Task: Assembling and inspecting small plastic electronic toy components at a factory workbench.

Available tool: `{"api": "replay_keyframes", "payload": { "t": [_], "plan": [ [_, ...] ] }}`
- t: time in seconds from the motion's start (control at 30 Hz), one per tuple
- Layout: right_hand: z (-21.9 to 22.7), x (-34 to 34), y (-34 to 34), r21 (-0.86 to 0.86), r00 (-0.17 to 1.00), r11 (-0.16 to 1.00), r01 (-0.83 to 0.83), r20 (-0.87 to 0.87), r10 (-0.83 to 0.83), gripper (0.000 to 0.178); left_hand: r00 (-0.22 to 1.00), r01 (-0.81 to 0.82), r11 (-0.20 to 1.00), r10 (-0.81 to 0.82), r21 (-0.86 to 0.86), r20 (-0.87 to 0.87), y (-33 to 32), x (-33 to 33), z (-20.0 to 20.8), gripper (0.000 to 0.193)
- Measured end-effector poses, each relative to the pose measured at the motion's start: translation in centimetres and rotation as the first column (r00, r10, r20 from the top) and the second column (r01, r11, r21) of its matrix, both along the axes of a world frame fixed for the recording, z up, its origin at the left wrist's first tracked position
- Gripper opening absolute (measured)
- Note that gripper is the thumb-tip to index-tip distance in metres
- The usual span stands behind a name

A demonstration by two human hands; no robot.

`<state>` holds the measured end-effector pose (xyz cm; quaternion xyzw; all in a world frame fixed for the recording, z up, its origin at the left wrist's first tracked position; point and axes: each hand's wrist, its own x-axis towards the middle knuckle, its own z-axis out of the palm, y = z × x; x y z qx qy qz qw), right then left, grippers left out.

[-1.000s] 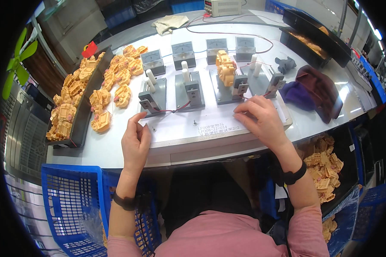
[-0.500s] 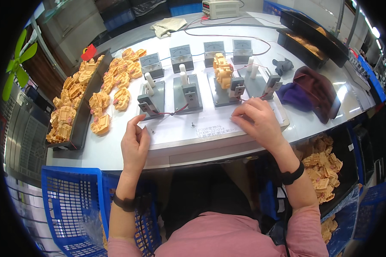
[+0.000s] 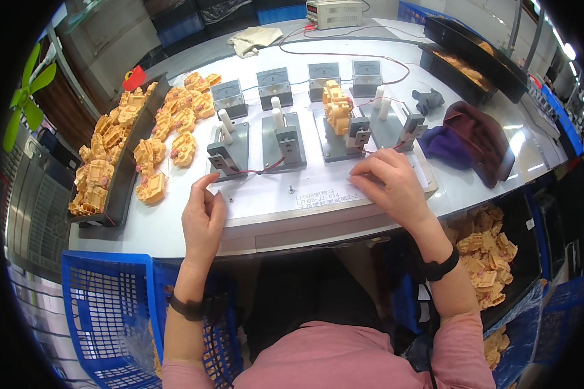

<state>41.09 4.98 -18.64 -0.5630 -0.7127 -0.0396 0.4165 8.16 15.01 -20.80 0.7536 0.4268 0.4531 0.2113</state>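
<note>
My left hand (image 3: pixel 204 217) rests at the left front edge of a white board (image 3: pixel 272 223), half curled, thumb and index apart, with nothing seen in it. Its index fingertip is close to the leftmost grey test stand (image 3: pixel 240 146). My right hand (image 3: pixel 392 188) lies on the board's right front, fingers loosely bent and apart from the thumb, also holding nothing visible. Just beyond it are the two right-hand stands; one carries an upright yellow plastic gear-housing-like part (image 3: pixel 336 109). The second stand (image 3: pixel 283 139) from the left has white posts and no yellow part on it.
Several analog meters (image 3: pixel 274 87) stand behind the fixtures. On the left is a black tray (image 3: pixel 126 155) of yellow parts, with loose ones (image 3: pixel 183 149) beside it. Dark cloths (image 3: pixel 477 142) lie right. Blue crates (image 3: pixel 107 259) and a bin of parts (image 3: pixel 490 259) flank me below.
</note>
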Motion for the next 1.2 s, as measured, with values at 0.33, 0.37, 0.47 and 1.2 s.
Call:
{"api": "replay_keyframes", "payload": {
  "t": [0.33,0.37,0.47,1.2],
  "plan": [
    [0.2,-0.4,0.2,-0.051,0.999,0.999,0.020,0.032,-0.018,0.008,0.999,-0.049,0.999,0.049,0.014,-0.024,-0.3,0.0,0.7,0.033],
    [0.2,-0.6,0.1,-0.065,0.999,0.997,0.045,0.007,-0.045,0.008,0.999,-0.033,0.999,0.034,0.028,-0.035,-0.3,0.1,0.7,0.033],
    [0.2,-0.9,0.2,-0.115,0.999,0.993,0.037,-0.010,-0.038,0.008,0.998,-0.052,0.998,0.053,0.021,-0.025,-0.5,-0.1,0.7,0.034],
    [-0.3,0.9,1.0,0.058,0.879,0.989,0.138,-0.468,-0.095,0.029,0.982,0.149,0.989,-0.151,0.024,0.115,-0.6,0.5,5.9,0.042]
  ]
}}
